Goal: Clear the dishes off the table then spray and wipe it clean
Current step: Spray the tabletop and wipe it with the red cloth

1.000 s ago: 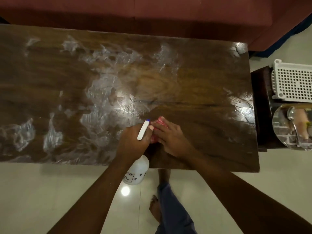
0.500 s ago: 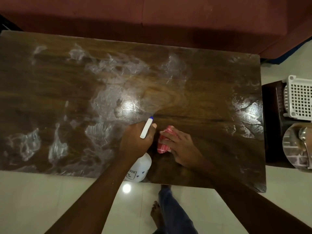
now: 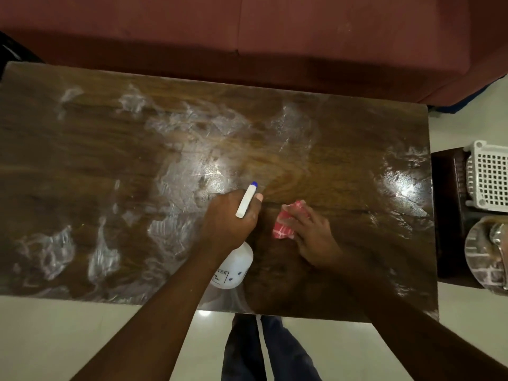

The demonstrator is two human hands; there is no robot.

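Note:
A dark wooden table [image 3: 82, 160] fills the view, streaked with wet whitish smears on its left and middle. My left hand [image 3: 229, 215] grips the trigger head of a white spray bottle [image 3: 233, 266], nozzle with a blue tip pointing away over the table. Just right of it my right hand [image 3: 310, 232] presses a red-and-white checked cloth [image 3: 284, 225] flat against the tabletop, fingers spread over it. No dishes stand on the table.
A maroon sofa [image 3: 302, 37] runs along the far edge. To the right, a low dark side stand [image 3: 448, 215] carries a white plastic basket [image 3: 489, 177] and a steel plate with a cup [image 3: 486, 254]. Pale floor tiles and my legs lie below the near edge.
My right hand and the cloth have slid a little to the right, away from the left hand. The left hand keeps the bottle in about the same place. The camera has tilted up slightly.

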